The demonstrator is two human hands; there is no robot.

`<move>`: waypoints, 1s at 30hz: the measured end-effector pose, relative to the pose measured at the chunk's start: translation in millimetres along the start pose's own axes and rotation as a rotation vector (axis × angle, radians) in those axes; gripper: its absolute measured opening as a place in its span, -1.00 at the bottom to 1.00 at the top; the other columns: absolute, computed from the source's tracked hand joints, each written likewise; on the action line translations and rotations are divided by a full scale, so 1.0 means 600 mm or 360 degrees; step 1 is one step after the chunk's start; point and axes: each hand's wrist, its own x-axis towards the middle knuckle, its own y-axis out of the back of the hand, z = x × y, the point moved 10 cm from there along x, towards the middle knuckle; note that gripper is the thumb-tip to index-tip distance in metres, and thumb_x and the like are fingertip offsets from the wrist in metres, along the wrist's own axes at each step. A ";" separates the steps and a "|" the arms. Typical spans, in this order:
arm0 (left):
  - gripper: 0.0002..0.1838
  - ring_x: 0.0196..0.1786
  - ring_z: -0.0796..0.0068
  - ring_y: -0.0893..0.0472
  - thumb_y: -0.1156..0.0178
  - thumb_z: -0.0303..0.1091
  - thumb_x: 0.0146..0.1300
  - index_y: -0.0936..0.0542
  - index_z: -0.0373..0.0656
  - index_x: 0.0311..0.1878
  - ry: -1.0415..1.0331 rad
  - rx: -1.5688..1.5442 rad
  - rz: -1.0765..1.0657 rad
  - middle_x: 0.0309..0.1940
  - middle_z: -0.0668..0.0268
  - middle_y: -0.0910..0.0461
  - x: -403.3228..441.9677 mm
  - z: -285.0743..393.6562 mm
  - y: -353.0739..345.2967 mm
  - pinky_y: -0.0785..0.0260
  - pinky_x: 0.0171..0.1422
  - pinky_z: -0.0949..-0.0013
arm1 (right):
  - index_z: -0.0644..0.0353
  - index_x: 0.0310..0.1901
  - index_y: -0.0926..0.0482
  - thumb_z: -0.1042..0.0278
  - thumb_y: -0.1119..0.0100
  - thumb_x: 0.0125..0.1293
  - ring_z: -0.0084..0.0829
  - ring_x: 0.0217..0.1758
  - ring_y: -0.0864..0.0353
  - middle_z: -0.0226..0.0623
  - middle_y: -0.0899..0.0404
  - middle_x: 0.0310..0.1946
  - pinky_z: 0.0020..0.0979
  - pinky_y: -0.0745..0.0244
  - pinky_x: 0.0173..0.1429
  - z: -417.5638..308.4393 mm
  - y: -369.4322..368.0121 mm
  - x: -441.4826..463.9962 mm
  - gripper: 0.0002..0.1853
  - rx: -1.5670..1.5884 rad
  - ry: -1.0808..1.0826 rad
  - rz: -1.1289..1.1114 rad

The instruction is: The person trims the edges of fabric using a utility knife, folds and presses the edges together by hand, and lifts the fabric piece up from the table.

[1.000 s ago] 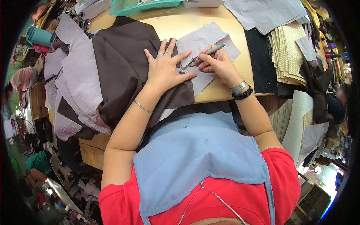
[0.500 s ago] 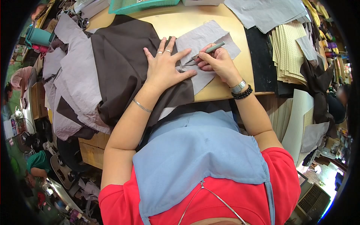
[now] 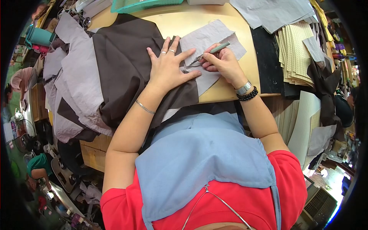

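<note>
My left hand lies flat with its fingers spread. It presses on dark brown fabric and on the edge of a pale grey piece of material. Pinched in my right hand is a slim pen with a grey-green barrel. Its thin dark front end points down and left, at the grey piece between my left thumb and index finger. A small clear or shiny thing by the tip is too small to make out.
Crumpled grey material hangs over the table's left side. A teal basket stands at the back. Right of the bare yellow tabletop lie grey sheets and a stack of cream textured sheets. A person in green is at lower left.
Both my hands stay almost in place, and the pen's barrel has shifted very slightly. At lower left, the person in green has stretched an arm downward.
</note>
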 end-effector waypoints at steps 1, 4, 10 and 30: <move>-0.20 0.62 -0.03 -0.09 -0.32 0.47 -0.03 -0.60 0.41 0.31 0.0000 -0.0008 0.0006 0.54 0.03 -0.21 0.000 0.000 0.000 0.28 0.43 -0.70 | 0.19 -0.09 -0.51 0.26 -0.28 0.43 -0.61 -0.29 -0.68 -0.29 -0.72 -0.22 -0.57 -0.63 -0.19 0.000 -0.003 -0.001 -0.79 -0.0012 -0.0012 -0.0008; -0.20 0.62 -0.02 -0.09 -0.33 0.47 -0.04 -0.60 0.41 0.30 -0.0006 -0.0022 0.0022 0.54 0.02 -0.21 0.000 0.001 0.002 0.28 0.43 -0.70 | 0.14 -0.09 -0.53 0.26 -0.27 0.46 -0.65 -0.29 -0.66 -0.29 -0.72 -0.23 -0.63 -0.62 -0.21 -0.001 -0.008 0.001 -0.83 -0.0070 0.0008 -0.0027; -0.19 0.62 -0.04 -0.10 -0.33 0.48 -0.05 -0.60 0.40 0.30 -0.0009 -0.0016 0.0023 0.53 0.00 -0.22 0.000 0.001 0.001 0.26 0.42 -0.71 | 0.11 -0.09 -0.54 0.21 -0.26 0.46 -0.69 -0.29 -0.65 -0.34 -0.73 -0.21 -0.68 -0.53 -0.25 0.003 -0.015 0.005 -0.81 -0.0199 0.0029 -0.0092; -0.19 0.63 -0.03 -0.07 -0.35 0.44 -0.03 -0.60 0.36 0.32 -0.0007 0.0002 -0.0037 0.55 0.04 -0.20 0.000 0.002 0.002 0.25 0.41 -0.71 | 0.06 -0.08 -0.53 0.17 -0.24 0.46 -0.68 -0.22 -0.63 -0.44 -0.69 -0.18 -0.56 -0.59 -0.18 -0.003 -0.006 -0.002 -0.81 0.0178 -0.0086 -0.0026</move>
